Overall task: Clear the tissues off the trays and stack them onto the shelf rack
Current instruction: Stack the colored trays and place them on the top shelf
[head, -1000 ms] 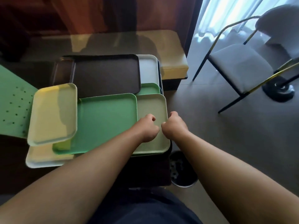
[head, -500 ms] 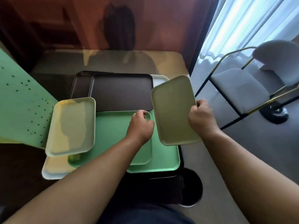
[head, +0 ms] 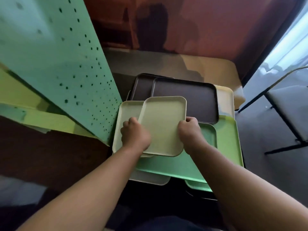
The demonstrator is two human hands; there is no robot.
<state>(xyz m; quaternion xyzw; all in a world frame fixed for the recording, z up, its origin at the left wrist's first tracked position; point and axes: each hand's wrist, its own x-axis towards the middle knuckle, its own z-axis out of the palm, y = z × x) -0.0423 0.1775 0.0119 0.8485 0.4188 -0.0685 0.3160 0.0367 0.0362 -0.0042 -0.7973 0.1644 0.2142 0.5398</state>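
The step in hand appears to be stacking: both hands hold one pale tray [head: 162,125] above the pile. The left hand [head: 135,135] is closed on its left long edge, the right hand [head: 189,130] closed on its right long edge. The tray sits face up, partly overlapping a second pale tray [head: 127,117] and the green trays [head: 228,142]; its long axis runs away from the person, tilted slightly right. No tissues are visible. The next move likely calls for carrying it left to the green perforated rack [head: 55,64], kept level.
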